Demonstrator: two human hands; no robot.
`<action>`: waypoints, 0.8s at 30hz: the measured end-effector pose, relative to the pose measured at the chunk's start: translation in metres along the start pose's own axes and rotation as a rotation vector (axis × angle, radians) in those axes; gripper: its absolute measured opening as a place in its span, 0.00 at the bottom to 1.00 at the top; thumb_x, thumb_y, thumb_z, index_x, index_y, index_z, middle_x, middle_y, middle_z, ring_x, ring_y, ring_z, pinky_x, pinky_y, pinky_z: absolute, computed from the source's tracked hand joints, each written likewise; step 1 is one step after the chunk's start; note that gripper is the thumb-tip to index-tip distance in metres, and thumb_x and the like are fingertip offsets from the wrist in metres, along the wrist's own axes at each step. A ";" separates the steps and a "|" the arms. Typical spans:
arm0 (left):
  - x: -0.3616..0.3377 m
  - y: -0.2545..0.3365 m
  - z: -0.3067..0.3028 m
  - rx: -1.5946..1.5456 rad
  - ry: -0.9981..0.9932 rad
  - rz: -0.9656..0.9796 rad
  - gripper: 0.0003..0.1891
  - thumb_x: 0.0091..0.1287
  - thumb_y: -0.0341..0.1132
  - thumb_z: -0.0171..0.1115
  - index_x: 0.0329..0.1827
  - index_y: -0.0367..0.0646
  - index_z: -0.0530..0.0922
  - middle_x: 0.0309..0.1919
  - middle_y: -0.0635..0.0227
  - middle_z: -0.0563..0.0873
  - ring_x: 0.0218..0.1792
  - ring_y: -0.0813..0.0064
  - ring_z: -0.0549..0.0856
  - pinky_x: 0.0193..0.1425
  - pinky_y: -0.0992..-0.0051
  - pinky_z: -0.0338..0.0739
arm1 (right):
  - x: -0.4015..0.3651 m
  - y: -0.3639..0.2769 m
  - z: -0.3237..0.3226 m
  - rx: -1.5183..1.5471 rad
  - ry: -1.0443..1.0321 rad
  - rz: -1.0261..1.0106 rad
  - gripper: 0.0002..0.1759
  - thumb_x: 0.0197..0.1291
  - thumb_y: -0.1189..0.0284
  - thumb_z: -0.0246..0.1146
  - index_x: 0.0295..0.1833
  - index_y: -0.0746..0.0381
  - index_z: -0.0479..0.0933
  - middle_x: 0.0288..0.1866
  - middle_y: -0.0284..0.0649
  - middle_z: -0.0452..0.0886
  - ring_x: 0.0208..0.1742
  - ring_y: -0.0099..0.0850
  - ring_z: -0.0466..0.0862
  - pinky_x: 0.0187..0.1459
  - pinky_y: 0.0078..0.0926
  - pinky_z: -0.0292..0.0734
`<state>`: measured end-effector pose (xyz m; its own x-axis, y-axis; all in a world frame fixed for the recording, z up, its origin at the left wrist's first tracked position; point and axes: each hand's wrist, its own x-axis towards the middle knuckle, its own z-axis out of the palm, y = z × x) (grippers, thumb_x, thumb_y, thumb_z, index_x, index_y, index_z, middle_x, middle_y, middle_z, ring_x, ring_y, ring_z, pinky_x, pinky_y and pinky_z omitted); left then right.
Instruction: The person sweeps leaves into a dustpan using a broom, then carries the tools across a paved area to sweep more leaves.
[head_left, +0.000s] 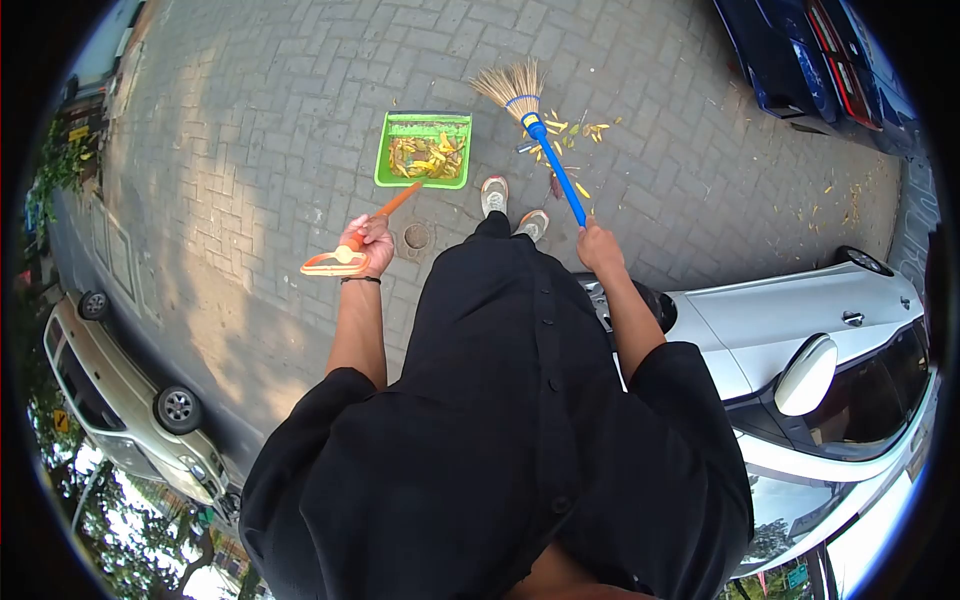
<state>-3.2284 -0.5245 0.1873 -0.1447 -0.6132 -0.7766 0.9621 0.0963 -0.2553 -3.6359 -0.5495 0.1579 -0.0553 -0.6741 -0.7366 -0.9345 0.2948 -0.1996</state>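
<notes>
My left hand [371, 246] is wrapped round the orange handle [402, 199] of a green dustpan [381, 155]. Yellow and brown leaves [430, 158] lie inside the pan, which is on or just above the paving. In my right hand [600, 247] is the blue stick of a broom [562, 172]. Its straw bristles [515, 85] point away from me, to the right of the pan. Several loose yellow leaves [595, 131] lie on the paving beside the broom.
A white car [740, 318] stands close on my right, a dark blue car [770, 60] at the upper right, and a silver car [130, 400] at the lower left. A round cover [416, 236] is set in the paving near my shoes [494, 196].
</notes>
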 end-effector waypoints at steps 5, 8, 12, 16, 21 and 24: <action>-0.045 0.003 -0.019 -0.084 -0.028 0.045 0.06 0.54 0.19 0.52 0.27 0.36 0.63 0.16 0.70 0.67 0.16 0.83 0.66 0.16 0.86 0.63 | -0.059 0.053 0.015 -0.132 -0.069 0.029 0.22 0.63 0.63 0.47 0.55 0.67 0.67 0.38 0.59 0.79 0.42 0.55 0.80 0.46 0.49 0.75; -0.060 0.003 -0.041 -0.107 -0.036 0.097 0.06 0.54 0.19 0.52 0.27 0.36 0.63 0.16 0.70 0.67 0.16 0.82 0.66 0.17 0.87 0.63 | -0.084 0.108 0.007 -0.160 -0.066 0.132 0.23 0.63 0.60 0.49 0.46 0.72 0.72 0.38 0.60 0.79 0.42 0.55 0.80 0.46 0.48 0.74; -0.075 0.015 -0.071 -0.095 -0.039 0.231 0.07 0.54 0.20 0.51 0.24 0.38 0.63 0.16 0.70 0.67 0.16 0.82 0.66 0.17 0.87 0.63 | -0.128 0.117 -0.040 -0.055 -0.117 0.118 0.25 0.62 0.58 0.51 0.32 0.72 0.76 0.34 0.62 0.78 0.40 0.56 0.79 0.44 0.48 0.73; -0.109 0.014 -0.090 -0.137 -0.031 0.367 0.08 0.55 0.22 0.50 0.21 0.40 0.63 0.15 0.71 0.67 0.16 0.82 0.66 0.16 0.86 0.63 | -0.147 0.111 -0.038 -0.099 -0.015 -0.043 0.25 0.61 0.57 0.53 0.31 0.74 0.75 0.30 0.64 0.77 0.37 0.59 0.78 0.40 0.49 0.71; -0.137 0.033 -0.126 -0.238 -0.031 0.440 0.09 0.54 0.22 0.50 0.19 0.41 0.62 0.13 0.71 0.66 0.14 0.80 0.66 0.15 0.85 0.63 | -0.090 0.067 0.000 0.014 -0.021 -0.168 0.20 0.59 0.62 0.55 0.32 0.73 0.74 0.28 0.60 0.78 0.32 0.54 0.80 0.37 0.46 0.73; -0.133 0.064 -0.154 -0.300 -0.046 0.478 0.09 0.53 0.22 0.49 0.19 0.42 0.61 0.13 0.70 0.66 0.13 0.79 0.67 0.14 0.84 0.64 | -0.066 -0.001 0.007 0.407 -0.295 -0.109 0.20 0.59 0.64 0.55 0.31 0.74 0.74 0.25 0.57 0.78 0.26 0.47 0.81 0.33 0.43 0.73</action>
<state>-3.1829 -0.3164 0.1853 0.3077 -0.4795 -0.8218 0.8093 0.5861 -0.0389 -3.6285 -0.5007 0.2021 0.1915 -0.5135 -0.8365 -0.7135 0.5124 -0.4779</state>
